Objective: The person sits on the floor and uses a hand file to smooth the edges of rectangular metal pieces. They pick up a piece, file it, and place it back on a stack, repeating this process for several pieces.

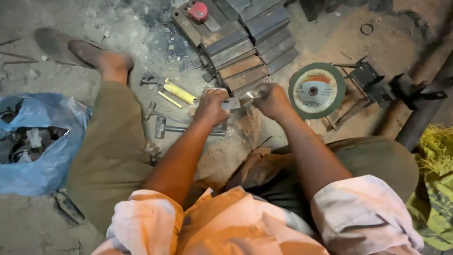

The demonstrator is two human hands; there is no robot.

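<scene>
Dusty concrete floor (387, 42) fills the frame, and a person sits on it with legs spread, seen from above. At centre, both hands meet over a small metal piece (234, 103): the left hand (211, 107) has its fingers clenched around one end of it, and the right hand (272, 100) is closed on a small tool at its other end, too blurred to tell what kind. Just above the hands, toward the upper middle, lies a stack of flat steel bars (250, 42) in rows, with a red tape measure (198, 10) on its far end. Right of the hands, a green cutting disc (316, 90) lies flat, and beyond it stands a dark metal clamp (373, 80). Left of the hands lie a yellow-handled tool (179, 92) and a hammer (166, 127), near the left leg. A bare foot on a sandal (75, 47) shows at upper left. At the left edge sits a blue plastic bag (42, 146) with dark metal parts inside. Yellow-green cloth (436, 189) lies at the lower right edge.
</scene>
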